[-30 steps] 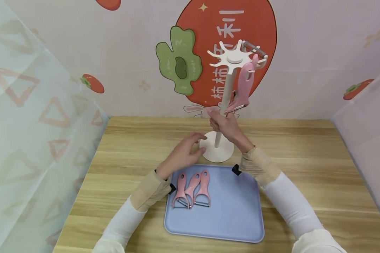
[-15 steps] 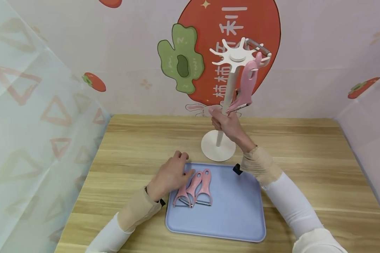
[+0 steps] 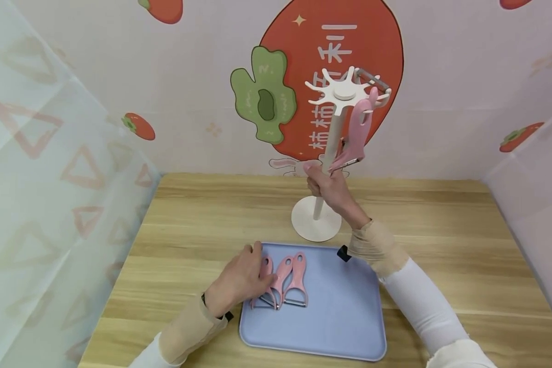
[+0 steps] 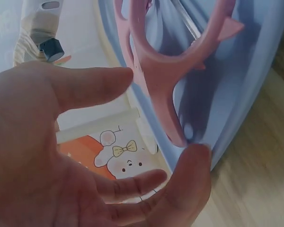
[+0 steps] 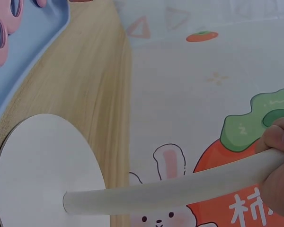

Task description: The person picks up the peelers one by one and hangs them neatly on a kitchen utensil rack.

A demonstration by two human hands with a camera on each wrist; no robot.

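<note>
My left hand (image 3: 236, 280) is over the left side of the blue tray (image 3: 322, 337), at the leftmost of three pink Y-shaped peelers lying there. In the left wrist view the thumb is beside that peeler (image 4: 161, 78) and the index fingertip is by its handle end, the fingers parted around it. The middle peeler (image 3: 282, 273) and the right peeler (image 3: 298, 273) lie close by, handles pointing away. My right hand (image 3: 333, 191) grips the white pole (image 5: 165, 194) of a hook stand. Pink peelers (image 3: 358, 133) hang from the right side of its hooked top (image 3: 342, 92).
The stand's round white base (image 3: 316, 227) stands on the wooden table (image 3: 202, 214) just behind the tray. A printed wall cloth (image 3: 202, 102) with fruit drawings rises behind the table, and pale cloth (image 3: 50, 204) borders the left side.
My left hand has moved from beside the stand's base back and left to the leftmost peeler on the tray. The right hand keeps its hold on the pole.
</note>
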